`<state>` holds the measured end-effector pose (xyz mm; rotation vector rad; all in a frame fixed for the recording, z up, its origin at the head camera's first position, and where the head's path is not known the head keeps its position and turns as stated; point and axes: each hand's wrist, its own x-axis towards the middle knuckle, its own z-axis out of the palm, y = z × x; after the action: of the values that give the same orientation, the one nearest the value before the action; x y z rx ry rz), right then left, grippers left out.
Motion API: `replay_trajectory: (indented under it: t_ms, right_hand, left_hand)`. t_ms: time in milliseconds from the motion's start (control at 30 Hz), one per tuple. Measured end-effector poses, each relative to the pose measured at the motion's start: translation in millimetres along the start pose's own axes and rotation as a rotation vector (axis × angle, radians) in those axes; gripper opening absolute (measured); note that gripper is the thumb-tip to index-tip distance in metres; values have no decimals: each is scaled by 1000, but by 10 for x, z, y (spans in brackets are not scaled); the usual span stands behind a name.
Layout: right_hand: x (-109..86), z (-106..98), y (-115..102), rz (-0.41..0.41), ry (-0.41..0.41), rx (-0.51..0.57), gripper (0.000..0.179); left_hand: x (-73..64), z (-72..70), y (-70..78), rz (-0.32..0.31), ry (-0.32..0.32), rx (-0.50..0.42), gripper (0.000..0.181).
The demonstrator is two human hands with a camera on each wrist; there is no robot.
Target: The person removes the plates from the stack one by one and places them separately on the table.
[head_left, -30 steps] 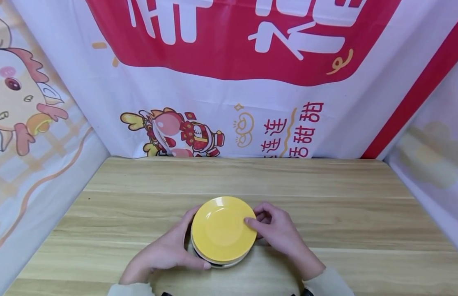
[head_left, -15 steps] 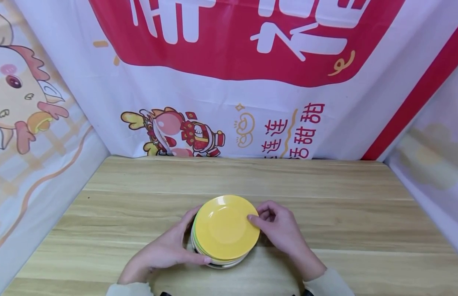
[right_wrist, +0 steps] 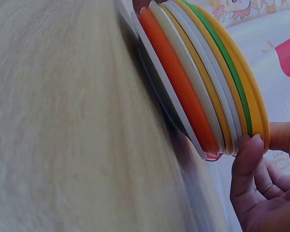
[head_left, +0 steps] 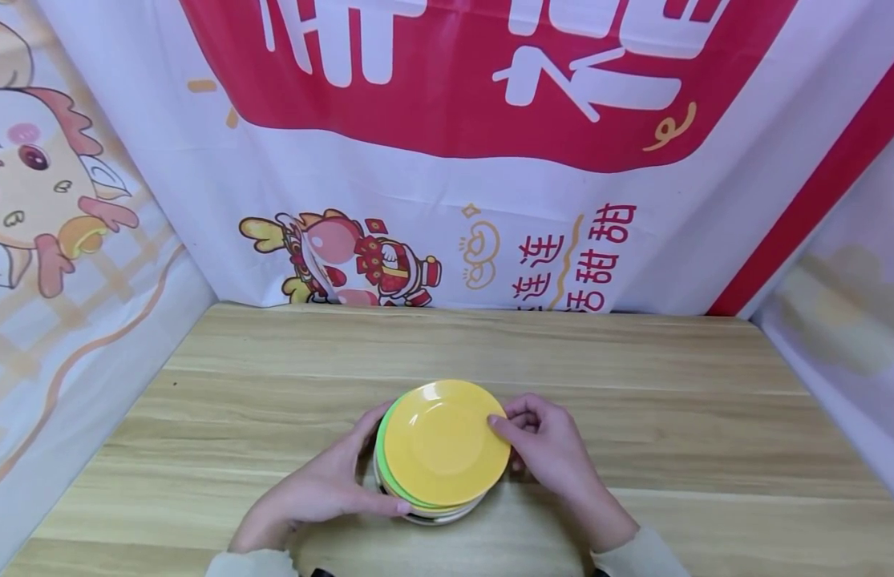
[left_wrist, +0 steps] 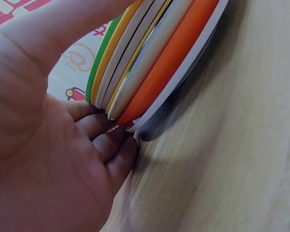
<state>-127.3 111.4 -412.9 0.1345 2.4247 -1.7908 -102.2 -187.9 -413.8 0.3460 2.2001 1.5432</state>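
Observation:
A stack of small round plates stands on the table, with a yellow plate [head_left: 447, 445] on top. This yellow plate sits off to the right, baring a crescent of the green plate [head_left: 384, 457] below it. My right hand [head_left: 551, 445] pinches its right rim, thumb on the upper face and a fingertip under the edge. My left hand [head_left: 331, 485] holds the stack's left side, thumb at the front and fingers behind. Lower down, the left wrist view shows yellow, white and cream rims and a thick orange one [left_wrist: 176, 58]. A dark base lies beneath.
The wood-grain table [head_left: 273, 344] reaches back to a white and red printed cloth [head_left: 432, 184]. More cloth hangs at the left side [head_left: 71, 385] and the right side [head_left: 851, 320].
The top yellow plate has slid slightly right with my right hand, and a green edge now shows at its left. My left hand has stayed at the stack's side.

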Motion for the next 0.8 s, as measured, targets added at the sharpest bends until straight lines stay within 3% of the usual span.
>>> replay_trajectory:
  t_ms: [367,633,800]
  right_hand:
    - [27,-25,10,69,18,88,25]
    - [92,-140,-5,105,-4,177,28]
    - [121,-241,-13,105,-11,175,34]
  left_hand:
    - [8,-13,-24,27,-9,-21,119]
    - [0,-8,-20,36,-1,-26,118]
    - [-12,0,-30,55,12,-9,119]
